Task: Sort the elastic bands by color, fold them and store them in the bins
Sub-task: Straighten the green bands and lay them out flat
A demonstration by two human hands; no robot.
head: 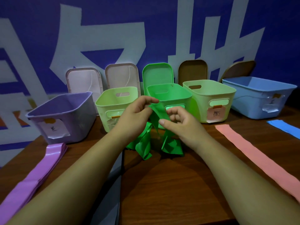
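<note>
While the green band (155, 118) is up off the table (170, 184) at its top end, the rest of it hangs pretty much straight down, so the long axis runs vertical and the loose loops pile up crumpled on the wood right below the hands. The left hand (137, 111) pinches the top edge between thumb and fingers. The right hand (178, 122) sits just beside it, a bit lower, fingers curled in and thumb pressed on the same strip, so both hands are closed on it and neither is free. The green bin (186, 95) is directly behind them, open. Honestly both hands look about equally near it, with the right one maybe a touch closer to its front wall. My guess is the band isn't folded tight enough yet, since those tails are dragging, so it needs gathering up before it goes forward and in. Further out, purple bands (40, 169) lie flat on the left below the purple bin (73, 117). A pink band (253, 153) and a blue band (284, 127) lie on the right near the blue bin (253, 104).
</note>
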